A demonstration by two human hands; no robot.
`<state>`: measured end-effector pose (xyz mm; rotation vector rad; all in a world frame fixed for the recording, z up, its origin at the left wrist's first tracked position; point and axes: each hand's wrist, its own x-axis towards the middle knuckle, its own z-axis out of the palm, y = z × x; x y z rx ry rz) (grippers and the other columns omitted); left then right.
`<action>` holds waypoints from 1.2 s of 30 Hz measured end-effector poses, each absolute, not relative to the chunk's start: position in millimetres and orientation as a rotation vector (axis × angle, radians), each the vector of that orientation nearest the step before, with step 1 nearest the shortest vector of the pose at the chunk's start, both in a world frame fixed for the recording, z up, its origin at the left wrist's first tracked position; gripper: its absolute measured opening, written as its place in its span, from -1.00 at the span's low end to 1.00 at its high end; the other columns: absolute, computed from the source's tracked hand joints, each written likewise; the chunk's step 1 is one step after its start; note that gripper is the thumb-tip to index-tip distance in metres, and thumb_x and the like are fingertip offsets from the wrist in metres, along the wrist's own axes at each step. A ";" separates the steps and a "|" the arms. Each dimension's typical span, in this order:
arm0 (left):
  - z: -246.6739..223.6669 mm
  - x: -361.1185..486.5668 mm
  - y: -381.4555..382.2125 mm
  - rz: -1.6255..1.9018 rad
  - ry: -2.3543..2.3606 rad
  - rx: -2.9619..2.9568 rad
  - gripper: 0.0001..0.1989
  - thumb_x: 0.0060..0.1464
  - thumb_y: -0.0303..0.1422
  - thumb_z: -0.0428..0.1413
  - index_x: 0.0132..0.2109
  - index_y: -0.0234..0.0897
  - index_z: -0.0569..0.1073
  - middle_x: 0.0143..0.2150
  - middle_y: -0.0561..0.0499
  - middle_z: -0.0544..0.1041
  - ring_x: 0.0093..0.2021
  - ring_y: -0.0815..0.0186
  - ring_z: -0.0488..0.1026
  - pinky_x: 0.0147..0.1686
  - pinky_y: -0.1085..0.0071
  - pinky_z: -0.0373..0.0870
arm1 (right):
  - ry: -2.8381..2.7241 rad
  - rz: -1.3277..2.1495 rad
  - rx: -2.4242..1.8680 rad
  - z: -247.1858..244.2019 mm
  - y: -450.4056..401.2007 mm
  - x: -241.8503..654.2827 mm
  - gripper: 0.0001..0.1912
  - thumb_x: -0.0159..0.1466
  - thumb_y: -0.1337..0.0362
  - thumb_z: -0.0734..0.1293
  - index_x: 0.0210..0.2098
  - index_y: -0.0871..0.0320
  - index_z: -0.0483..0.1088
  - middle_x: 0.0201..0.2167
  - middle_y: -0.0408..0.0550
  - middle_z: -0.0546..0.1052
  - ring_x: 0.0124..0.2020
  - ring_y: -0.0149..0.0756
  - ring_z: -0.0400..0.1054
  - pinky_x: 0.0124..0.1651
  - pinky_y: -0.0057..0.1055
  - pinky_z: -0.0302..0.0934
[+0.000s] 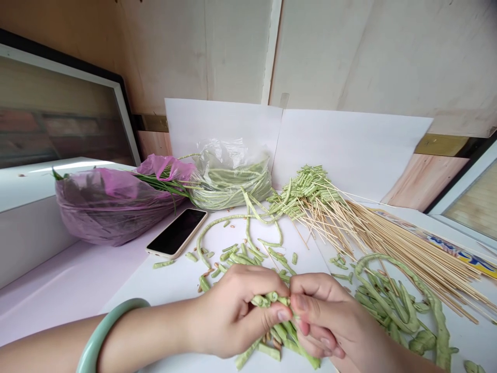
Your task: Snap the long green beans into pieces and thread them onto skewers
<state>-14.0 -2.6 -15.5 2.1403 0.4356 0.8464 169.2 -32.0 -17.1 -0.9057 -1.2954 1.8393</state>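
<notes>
A corner of pale wooden wall panelling (233,52) rises behind a white counter (66,274), with a dark-edged, white-framed glass pane (66,111) leaning at the left and white paper sheets (349,150) propped against the wall. Along the back of the counter sit a purple plastic bag (112,207) with long green chives (163,184) poking out and a clear plastic bag of coiled long beans (231,181). A smartphone (176,233) lies face up in front of them. To the right, a fan of bamboo skewers (392,243) spreads across the counter, their far ends packed with pale green bean pieces (303,191). A loose heap of long beans (388,305) lies near the right hand, and short cut bean pieces (236,256) are scattered ahead of the hands. The left hand (233,316), with a pale green jade bangle (87,347) on its wrist, and the right hand (326,316) meet low over the counter, close together but not pressed flat. Each pinches a long green bean (272,299) between thumb and curled fingers, with the bean held right at the fingertips and its lower lengths hanging beneath the hands. This short, close grip gives firm control of a limp bean; the exact folds inside the pinch are hidden by the fingers.
</notes>
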 end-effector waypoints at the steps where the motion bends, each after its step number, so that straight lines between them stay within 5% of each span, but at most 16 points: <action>1: -14.7 -14.2 -2.6 0.857 0.413 2.193 -0.79 0.24 -0.36 -0.02 -0.35 -0.34 0.38 -0.47 0.01 0.32 -0.45 0.40 0.25 -0.38 0.51 0.22 | -1.261 1.857 -0.887 -17.9 -32.4 167.7 -0.46 0.08 -0.13 0.44 -0.62 0.13 0.16 -0.84 -0.45 0.01 -0.77 -0.60 -0.25 -0.63 -0.50 -0.27; 13: -20.1 -17.3 1.6 0.934 0.399 2.678 -0.81 0.19 -0.45 -0.10 -0.31 -0.32 0.39 -0.50 -0.01 0.27 -0.51 0.34 0.18 -0.46 0.44 0.19 | -1.067 1.842 -0.874 -23.6 -35.3 161.0 -0.45 0.07 -0.09 0.47 -0.61 0.11 0.11 -0.84 -0.44 0.02 -0.78 -0.62 -0.28 -0.66 -0.53 -0.28; 22: -22.1 -14.9 -0.7 1.212 0.207 2.957 -0.76 0.25 -0.44 -0.16 -0.34 -0.30 0.32 -0.54 0.05 0.27 -0.58 0.35 0.15 -0.59 0.42 0.11 | -0.876 1.563 -0.894 -17.0 -12.3 172.6 -0.54 0.01 0.07 0.56 -0.63 0.17 0.25 -0.80 -0.35 0.18 -0.76 -0.64 -0.12 -0.66 -0.59 -0.14; 36: -19.7 -13.3 13.9 0.636 0.881 2.428 -0.83 0.18 -0.40 -0.05 -0.38 -0.20 0.12 -0.46 0.14 0.23 -0.49 0.42 0.14 -0.43 0.52 0.14 | -0.853 1.442 -1.037 -26.5 20.2 191.8 -0.50 -0.14 0.05 0.61 -0.60 0.18 0.27 -0.74 -0.34 0.20 -0.73 -0.64 -0.08 -0.67 -0.61 -0.16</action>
